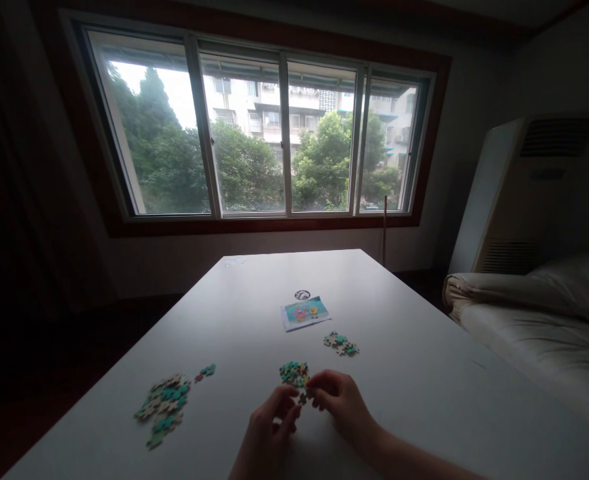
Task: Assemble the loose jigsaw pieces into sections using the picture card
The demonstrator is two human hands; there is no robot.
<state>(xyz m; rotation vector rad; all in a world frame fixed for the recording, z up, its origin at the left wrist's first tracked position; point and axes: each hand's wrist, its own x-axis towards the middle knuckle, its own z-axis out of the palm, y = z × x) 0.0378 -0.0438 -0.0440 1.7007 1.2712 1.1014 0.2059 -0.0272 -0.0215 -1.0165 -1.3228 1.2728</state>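
Both my hands meet low over the white table (424, 373). My left hand (269, 427) has its fingers curled in a pinch. My right hand (337, 400) is closed too, fingertips against a small jigsaw piece (303, 398) held between the two hands. Just beyond the fingertips lies a small joined cluster of colourful pieces (293, 373). A second small cluster (341, 344) lies further right. A loose heap of teal and pale pieces (166, 405) is spread at the left.
A small reference picture card (304, 313) lies mid-table with a dark round object (302, 294) behind it. A wide window (274, 133) fills the far wall. A pale sofa (534, 313) and a standing air conditioner (524, 193) are at the right.
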